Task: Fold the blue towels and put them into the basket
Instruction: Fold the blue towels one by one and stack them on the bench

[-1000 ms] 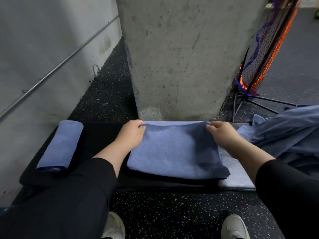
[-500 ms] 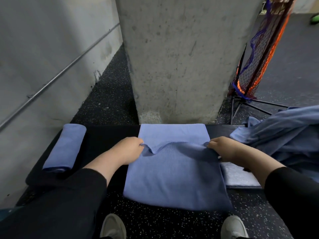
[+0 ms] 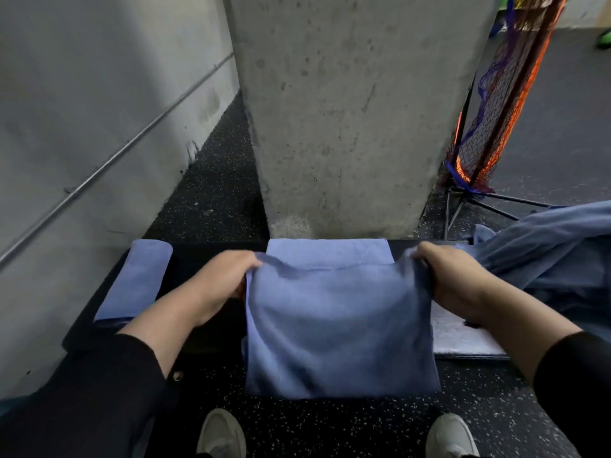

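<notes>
Gripping the top corners of the blue towel at the middle of the head view, left hand at 9 o'clock, right hand at 3 o'clock, fingers pinched the cloth, towel hung over the black bench, rolled towel far at 9 o'clock.

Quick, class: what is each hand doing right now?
Left hand: grips the blue towel at its left corner.
Right hand: grips the same towel's right corner.

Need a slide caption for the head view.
Both hands, left hand and right hand, pinch a blue towel mid-fold over a black bench.
</notes>
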A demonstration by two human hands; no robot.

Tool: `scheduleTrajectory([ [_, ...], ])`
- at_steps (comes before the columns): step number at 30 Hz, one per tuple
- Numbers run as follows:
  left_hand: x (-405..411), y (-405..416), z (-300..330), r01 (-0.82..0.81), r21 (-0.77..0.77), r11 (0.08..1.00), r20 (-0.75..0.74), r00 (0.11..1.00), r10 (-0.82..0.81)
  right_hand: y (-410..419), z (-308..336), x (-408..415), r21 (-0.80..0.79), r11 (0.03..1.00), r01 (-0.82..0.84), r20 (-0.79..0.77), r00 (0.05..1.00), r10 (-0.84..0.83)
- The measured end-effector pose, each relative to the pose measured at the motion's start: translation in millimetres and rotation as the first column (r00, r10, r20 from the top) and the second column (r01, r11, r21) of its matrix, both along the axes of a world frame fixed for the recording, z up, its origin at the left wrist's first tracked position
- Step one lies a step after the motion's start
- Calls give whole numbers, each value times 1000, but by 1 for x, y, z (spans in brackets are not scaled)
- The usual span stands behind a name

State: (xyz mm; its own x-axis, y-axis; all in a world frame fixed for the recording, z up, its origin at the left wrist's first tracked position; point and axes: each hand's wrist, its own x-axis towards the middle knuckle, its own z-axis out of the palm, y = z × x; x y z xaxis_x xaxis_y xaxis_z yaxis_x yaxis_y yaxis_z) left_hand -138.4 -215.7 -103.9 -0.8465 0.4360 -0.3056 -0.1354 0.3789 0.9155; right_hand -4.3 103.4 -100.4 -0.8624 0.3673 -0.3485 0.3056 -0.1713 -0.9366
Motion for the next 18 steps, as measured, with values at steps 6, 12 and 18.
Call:
scheduleTrajectory([
  [6, -32, 29, -7, -217, -209, 954, -427, 897, 110, 2, -9, -47, 382, 922, 67, -13, 998, -67],
  [12, -46, 44, -53, -70, -552, 831, -428, 879, -210, 1, -47, -65, 723, 658, -208, 217, 974, 69],
  [18, -43, 40, -52, -59, -594, 803, -418, 875, -244, 1, -40, -61, 739, 599, -308, 341, 938, 62],
])
